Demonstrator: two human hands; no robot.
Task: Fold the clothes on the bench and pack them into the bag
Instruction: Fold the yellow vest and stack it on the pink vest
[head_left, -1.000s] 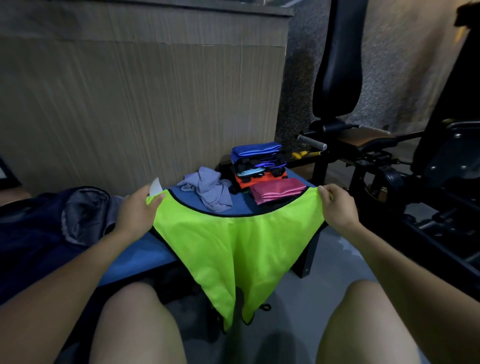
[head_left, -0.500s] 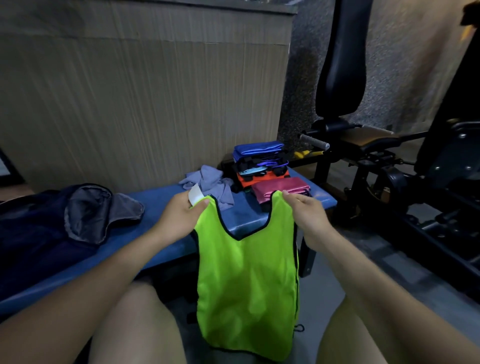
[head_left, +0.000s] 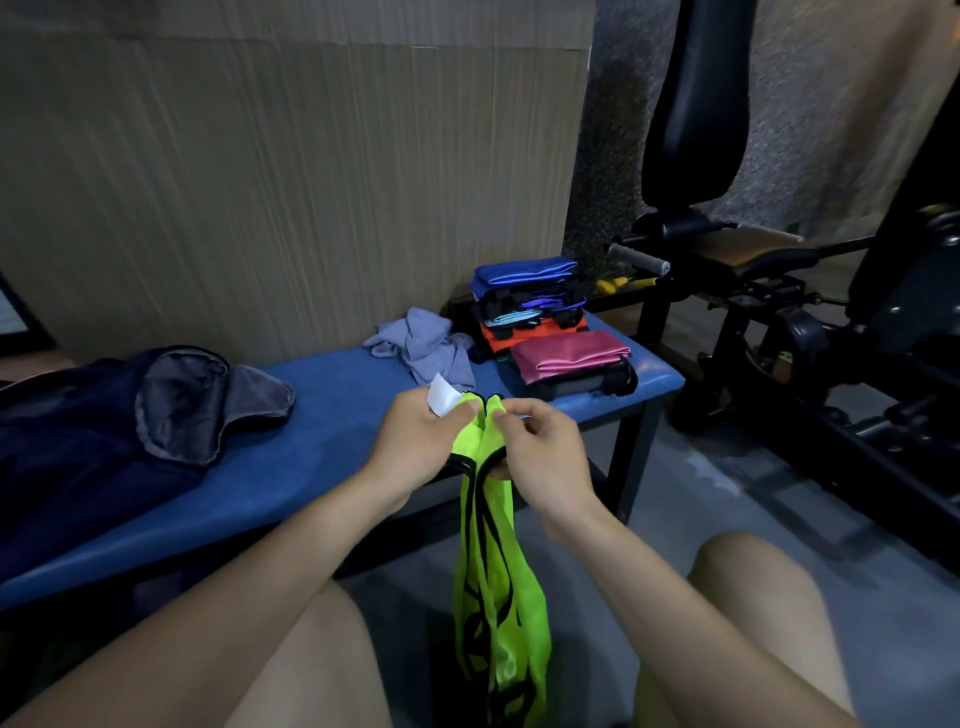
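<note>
Neon vest: a lime-green mesh vest with black trim hangs in front of the table's near edge, between the person's knees, its two shoulder straps brought together at the top so the body falls in one narrow, doubled length.
Left hand: the left hand has thumb and fingers curled round one strap end, with the white label sticking up above the grip.
Right hand: the right hand pinches the other strap end between thumb and forefinger, touching the left hand's strap; the other fingers are loosely curled.
Why held so: strap meeting strap looks like a lengthwise fold in the air, with the hanging cloth's weight keeping the halves straight.
Table: the blue padded table has bare surface just beyond the hands, a likely spot to lay the vest for its next folds.
Folded stack: the folded clothes are piled at the far right end, with a pink folded piece in front of them.
Unfolded: a crumpled lilac-grey garment lies beside the stack, apparently not yet folded.
Bag: the dark navy bag sits open at the left end, grey lining showing.
Stage: judging by this, folding is mid-way and packing has not begun.
</note>
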